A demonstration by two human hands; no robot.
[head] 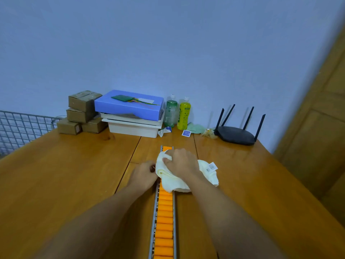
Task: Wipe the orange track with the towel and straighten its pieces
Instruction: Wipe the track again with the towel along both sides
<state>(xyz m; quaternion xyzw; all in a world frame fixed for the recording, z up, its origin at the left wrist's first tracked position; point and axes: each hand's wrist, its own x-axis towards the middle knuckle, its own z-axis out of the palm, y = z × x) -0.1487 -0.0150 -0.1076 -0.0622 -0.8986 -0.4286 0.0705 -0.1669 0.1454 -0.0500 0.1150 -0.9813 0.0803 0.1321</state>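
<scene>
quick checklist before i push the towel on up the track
1. Towel gripped: ok, right hand bunches the towel on the orange track.
2. Left hand steadying the track: cannot tell, its fingertips are hidden.
3. Far end reached: not ok, orange shows beyond the towel.
4. Near pieces straight: ok, they look even.
5. Way ahead: ok, nothing lies on the far end.
</scene>
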